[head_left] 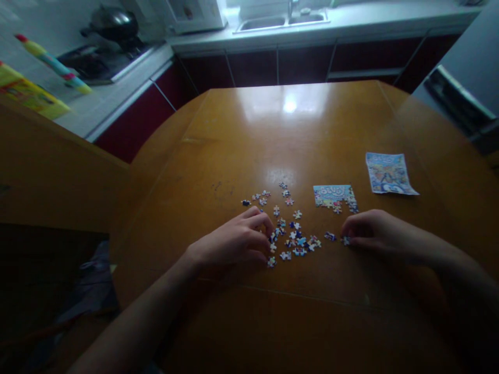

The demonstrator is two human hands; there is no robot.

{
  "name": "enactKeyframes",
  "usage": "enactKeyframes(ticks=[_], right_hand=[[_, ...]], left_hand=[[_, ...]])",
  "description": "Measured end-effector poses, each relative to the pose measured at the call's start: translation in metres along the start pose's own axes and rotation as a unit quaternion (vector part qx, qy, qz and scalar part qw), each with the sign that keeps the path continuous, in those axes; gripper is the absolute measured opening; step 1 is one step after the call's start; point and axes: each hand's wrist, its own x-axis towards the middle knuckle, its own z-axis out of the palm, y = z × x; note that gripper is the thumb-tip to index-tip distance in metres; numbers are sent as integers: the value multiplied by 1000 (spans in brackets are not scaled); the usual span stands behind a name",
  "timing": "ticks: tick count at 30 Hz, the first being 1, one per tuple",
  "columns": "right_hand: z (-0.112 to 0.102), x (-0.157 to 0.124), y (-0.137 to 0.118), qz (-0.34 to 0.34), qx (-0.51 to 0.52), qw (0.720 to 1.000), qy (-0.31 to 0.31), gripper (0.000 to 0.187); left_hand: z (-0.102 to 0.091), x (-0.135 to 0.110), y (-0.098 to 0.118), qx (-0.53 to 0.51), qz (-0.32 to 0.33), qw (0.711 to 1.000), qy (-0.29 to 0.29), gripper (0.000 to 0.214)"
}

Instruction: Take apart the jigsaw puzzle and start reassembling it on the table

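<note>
Nearest, the left forearm [148, 311] and the right forearm [448, 259] come in across the near edge of a broad wooden table [241, 135], which fills most of the view and catches a glare at its far side. Beyond it runs a kitchen counter [351, 23] with a sink [268, 22] (the room is dim, so little else reads clearly).

The left hand [234, 241] rests near the middle of the table, fingers curled and tips down at the left fringe of the jigsaw scatter; I cannot tell whether it grips anything. The right hand [374, 231] lies well to the right of it, knuckles raised, thumb and forefinger closed on a lone piece [345, 240] that sits flat on the wood.

Far right of the hands lies a printed leaflet [390, 173], slightly askew. Just left of it is a joined patch [333, 195] of puzzle, its lower right edge ragged. Between the two hands, and spreading a little farther away, are the loose pieces [292, 234], mostly blue and white, several touching.
</note>
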Motion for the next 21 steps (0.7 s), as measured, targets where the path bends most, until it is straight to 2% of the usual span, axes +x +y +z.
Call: enactKeyframes(ticks=[4,7,12,17,21], right_hand=[[1,-3,-3,-8,-22,999,-26,9],[1,-4,-6,-19,-33,999,-18,4],[0,-4,-6,-12,-23,1000,-4,7],[1,1,-12,-14,2,995,99,16],[4,5,-19,-20,5,981,195,17]], left_hand=[[-2,-3,-13,42,-53,995,77,10],[0,-3,-21,52,-86,987,127,10],[7,-2,-27,63,-82,982,157,7],[9,-4,-34,76,-52,983,157,7],[8,-6,-39,89,-43,984,147,8]])
